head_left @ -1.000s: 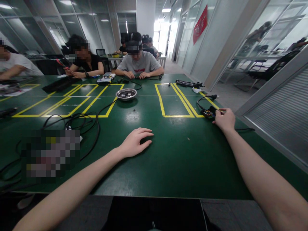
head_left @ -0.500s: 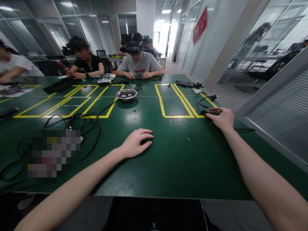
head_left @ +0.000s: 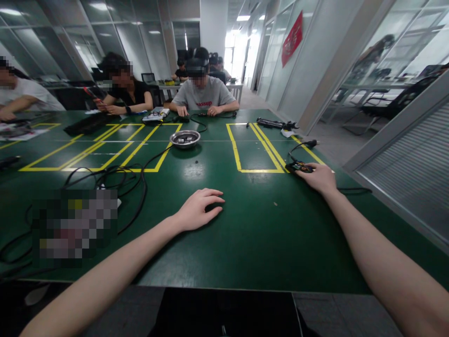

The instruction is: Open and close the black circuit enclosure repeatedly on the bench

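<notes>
My left hand (head_left: pixel 199 209) lies palm down on the green table (head_left: pixel 245 224), fingers stretched out, holding nothing. My right hand (head_left: pixel 320 178) is stretched to the right side of the table and grips a small black device (head_left: pixel 297 166) with coloured buttons. A black cable (head_left: pixel 298 146) runs from the device to a plug further back. The device sits at the corner of a yellow taped rectangle (head_left: pixel 254 149).
A metal bowl (head_left: pixel 184 138) with small parts stands mid-table. Tangled black cables (head_left: pixel 105 180) lie at the left. A black tool (head_left: pixel 275 123) rests at the far right. Three people sit along the far and left sides, hands on the table. Glass walls flank the aisle.
My right hand has closed on the black device and drawn it left and a little nearer, toward the yellow corner. My left hand has stayed put.
</notes>
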A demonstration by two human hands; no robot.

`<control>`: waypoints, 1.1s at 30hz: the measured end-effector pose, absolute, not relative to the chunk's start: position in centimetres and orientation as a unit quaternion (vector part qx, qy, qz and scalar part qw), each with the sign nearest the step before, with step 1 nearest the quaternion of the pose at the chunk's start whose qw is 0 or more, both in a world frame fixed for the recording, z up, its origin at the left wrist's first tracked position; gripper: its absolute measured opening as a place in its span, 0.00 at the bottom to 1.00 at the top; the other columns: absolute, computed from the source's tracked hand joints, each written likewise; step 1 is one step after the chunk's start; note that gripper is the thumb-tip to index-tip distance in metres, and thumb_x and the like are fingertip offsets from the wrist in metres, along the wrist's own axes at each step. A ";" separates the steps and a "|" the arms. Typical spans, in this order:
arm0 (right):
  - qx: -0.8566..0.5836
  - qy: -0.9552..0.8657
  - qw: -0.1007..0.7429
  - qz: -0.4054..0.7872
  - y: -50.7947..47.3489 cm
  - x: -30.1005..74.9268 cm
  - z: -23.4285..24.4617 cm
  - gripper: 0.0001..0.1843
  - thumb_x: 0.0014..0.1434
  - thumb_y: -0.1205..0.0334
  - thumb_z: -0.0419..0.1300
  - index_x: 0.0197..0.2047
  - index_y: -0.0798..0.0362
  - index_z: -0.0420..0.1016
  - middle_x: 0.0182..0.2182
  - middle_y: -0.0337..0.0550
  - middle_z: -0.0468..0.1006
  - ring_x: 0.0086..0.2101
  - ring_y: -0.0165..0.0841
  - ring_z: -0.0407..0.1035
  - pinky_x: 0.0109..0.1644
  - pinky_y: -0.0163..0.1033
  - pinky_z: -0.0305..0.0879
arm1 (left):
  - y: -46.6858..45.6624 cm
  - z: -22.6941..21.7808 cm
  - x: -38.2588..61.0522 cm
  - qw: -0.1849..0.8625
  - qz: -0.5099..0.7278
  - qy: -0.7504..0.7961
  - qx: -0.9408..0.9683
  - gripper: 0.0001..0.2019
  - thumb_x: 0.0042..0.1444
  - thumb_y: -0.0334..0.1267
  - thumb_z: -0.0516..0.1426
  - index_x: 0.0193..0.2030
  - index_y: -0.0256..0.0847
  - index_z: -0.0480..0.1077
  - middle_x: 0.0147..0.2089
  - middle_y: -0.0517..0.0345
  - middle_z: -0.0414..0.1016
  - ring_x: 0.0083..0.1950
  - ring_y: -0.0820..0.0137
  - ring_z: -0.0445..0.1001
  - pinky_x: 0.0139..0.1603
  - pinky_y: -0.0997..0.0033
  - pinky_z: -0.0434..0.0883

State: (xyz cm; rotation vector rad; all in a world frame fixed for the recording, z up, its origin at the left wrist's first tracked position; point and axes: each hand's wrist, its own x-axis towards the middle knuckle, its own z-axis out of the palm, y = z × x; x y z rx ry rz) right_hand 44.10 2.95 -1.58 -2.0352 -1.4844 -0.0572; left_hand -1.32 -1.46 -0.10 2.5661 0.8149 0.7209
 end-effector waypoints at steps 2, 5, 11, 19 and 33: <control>-0.767 -0.573 0.289 0.012 2.9 41.4 -1.0 0.18 0.51 0.50 0.69 0.41 0.53 0.84 0.38 0.52 0.85 0.40 0.49 0.78 0.42 0.46 0.72 | -1.5 0.0 -1.3 0.176 0.256 0.292 0.905 0.11 0.67 0.38 0.59 0.53 0.44 0.77 0.61 0.49 0.79 0.61 0.59 0.77 0.64 0.51 0.73; -0.662 -0.684 0.297 0.075 2.0 35.9 -0.2 0.16 0.53 0.53 0.68 0.43 0.53 0.84 0.40 0.49 0.85 0.41 0.45 0.78 0.45 0.45 0.74 | -1.5 0.3 -1.3 0.176 0.273 0.294 0.899 0.15 0.67 0.38 0.58 0.59 0.44 0.75 0.61 0.49 0.78 0.62 0.59 0.76 0.64 0.51 0.73; -0.340 -0.869 0.271 0.238 -2.6 25.8 0.3 0.15 0.57 0.61 0.69 0.48 0.51 0.82 0.41 0.45 0.82 0.39 0.37 0.77 0.46 0.41 0.73 | -2.1 1.1 -1.1 0.181 0.310 0.243 0.901 0.21 0.62 0.46 0.63 0.60 0.43 0.73 0.57 0.45 0.78 0.58 0.56 0.76 0.61 0.52 0.74; -0.300 -0.856 0.308 0.288 -3.9 24.5 0.8 0.17 0.56 0.61 0.71 0.49 0.53 0.81 0.41 0.44 0.80 0.39 0.35 0.75 0.43 0.38 0.72 | -2.6 1.0 -0.7 0.170 0.239 0.234 0.927 0.31 0.58 0.49 0.66 0.65 0.42 0.67 0.47 0.51 0.80 0.48 0.59 0.79 0.54 0.57 0.74; -0.309 -0.852 0.327 0.268 -3.8 24.1 0.6 0.11 0.61 0.61 0.68 0.47 0.50 0.81 0.47 0.48 0.79 0.47 0.39 0.77 0.52 0.45 0.75 | -2.0 0.7 -0.8 0.146 0.239 0.268 0.922 0.34 0.54 0.56 0.69 0.64 0.42 0.71 0.62 0.43 0.78 0.64 0.51 0.75 0.66 0.48 0.72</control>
